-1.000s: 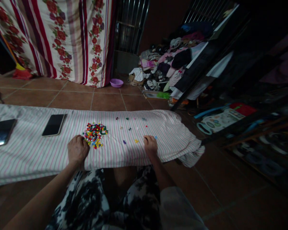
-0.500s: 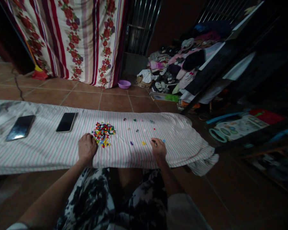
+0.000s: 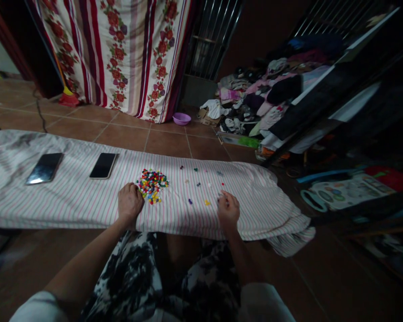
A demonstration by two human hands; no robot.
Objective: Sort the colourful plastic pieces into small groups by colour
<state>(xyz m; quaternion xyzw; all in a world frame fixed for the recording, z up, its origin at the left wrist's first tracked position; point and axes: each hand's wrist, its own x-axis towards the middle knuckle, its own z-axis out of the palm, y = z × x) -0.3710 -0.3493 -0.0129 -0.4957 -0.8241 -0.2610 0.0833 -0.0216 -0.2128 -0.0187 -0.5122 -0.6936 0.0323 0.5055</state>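
Striped cloth (image 3: 87,201) in a tiled room, with pile of coloured pieces (image 3: 154,180)

Beyond both hands: floral curtain (image 3: 134,58), hanging; purple basin (image 3: 182,118), on floor tiles.

Left hand (image 3: 130,201): curled, back upward, resting on cloth just beside the pile; palm hidden, any grip impossible to tell.

Right hand (image 3: 228,205): above cloth, fingers bent, tips near thumb; blurred, anything held impossible to tell. Just left of it: yellow pieces (image 3: 207,202); farther left, between the hands, purple pieces (image 3: 190,201). Just beyond its fingertips: red piece (image 3: 222,184).

Farther out, left of left hand: two phones (image 3: 102,165), lying apart.
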